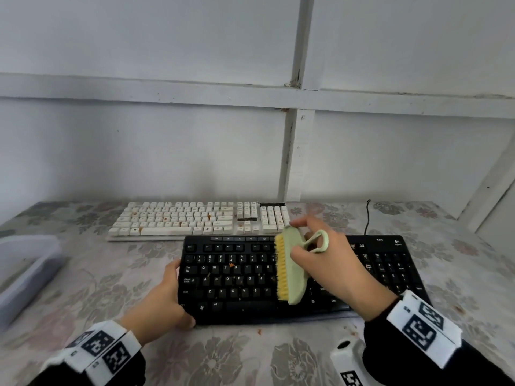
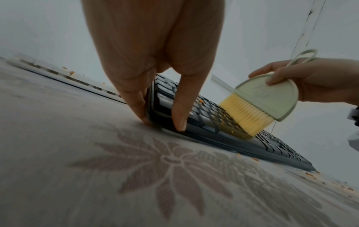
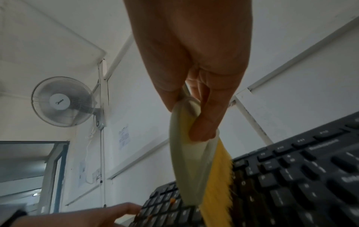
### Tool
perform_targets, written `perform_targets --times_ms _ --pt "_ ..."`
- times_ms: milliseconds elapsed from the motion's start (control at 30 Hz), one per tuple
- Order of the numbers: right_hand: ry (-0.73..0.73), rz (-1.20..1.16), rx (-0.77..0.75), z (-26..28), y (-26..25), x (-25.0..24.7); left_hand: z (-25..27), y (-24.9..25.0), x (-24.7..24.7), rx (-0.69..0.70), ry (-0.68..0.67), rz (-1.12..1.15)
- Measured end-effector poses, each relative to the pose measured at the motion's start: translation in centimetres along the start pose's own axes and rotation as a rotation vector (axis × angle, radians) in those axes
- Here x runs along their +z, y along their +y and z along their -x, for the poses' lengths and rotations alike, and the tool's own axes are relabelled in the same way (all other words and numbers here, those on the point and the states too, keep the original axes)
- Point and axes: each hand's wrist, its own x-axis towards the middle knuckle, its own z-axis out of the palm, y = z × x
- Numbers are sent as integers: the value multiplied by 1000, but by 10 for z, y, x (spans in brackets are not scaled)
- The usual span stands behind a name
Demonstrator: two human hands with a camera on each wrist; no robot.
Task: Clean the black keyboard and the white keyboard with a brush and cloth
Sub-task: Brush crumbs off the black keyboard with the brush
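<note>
The black keyboard (image 1: pixel 301 277) lies near me on the flowered tablecloth, with orange crumbs on its keys. My left hand (image 1: pixel 164 299) grips its left edge (image 2: pixel 153 107), fingers along the side and thumb on the front rim. My right hand (image 1: pixel 331 263) holds a pale green brush (image 1: pixel 292 266) with yellow bristles (image 2: pixel 244 113) that touch the keys near the keyboard's middle. In the right wrist view the thumb and fingers pinch the brush (image 3: pixel 190 161). The white keyboard (image 1: pixel 200 218) lies behind, also dotted with crumbs. No cloth is in view.
A grey plastic tray (image 1: pixel 25 268) stands at the left table edge. A black cable (image 1: pixel 367 215) runs back from the black keyboard. Crumbs (image 2: pixel 310 176) lie on the cloth in front of the keyboard's right part. A wall rises right behind the table.
</note>
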Motion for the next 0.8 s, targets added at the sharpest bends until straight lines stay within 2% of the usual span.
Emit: perform_targets --times_ms 300,467,567,800 --pt "-197 -35 73 34 13 0 -5 -7 0 11 11 0" --pt "26 -17 -17 11 -4 -9 -2 -3 -1 12 9 -13" --pt "65 10 -35 -1 -4 -7 0 -1 -1 17 4 -10" --pt "-190 20 27 36 10 1 -1 -1 -1 8 5 -21"
